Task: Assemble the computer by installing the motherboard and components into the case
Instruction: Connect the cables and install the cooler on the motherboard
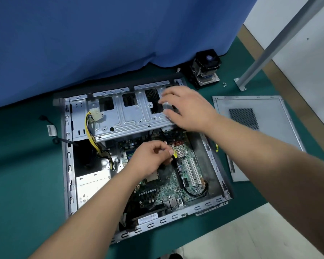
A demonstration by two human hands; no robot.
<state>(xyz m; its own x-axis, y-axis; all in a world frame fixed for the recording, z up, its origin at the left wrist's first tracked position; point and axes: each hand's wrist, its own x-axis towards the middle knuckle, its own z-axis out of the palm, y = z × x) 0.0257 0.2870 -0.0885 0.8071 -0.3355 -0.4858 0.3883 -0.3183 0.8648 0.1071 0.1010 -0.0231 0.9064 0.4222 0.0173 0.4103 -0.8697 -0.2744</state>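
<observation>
We work with both hands inside the open case lying on the green tabletop.

Nearest us, the case holds the green motherboard, flat on its floor, with a silver power supply to its left. Our left hand curls over the board, pinching a thin black cable. Farther in, our right hand, fingers spread, rests on the metal drive cage. Beyond the case stands a CPU cooler; a side panel lies right.
</observation>
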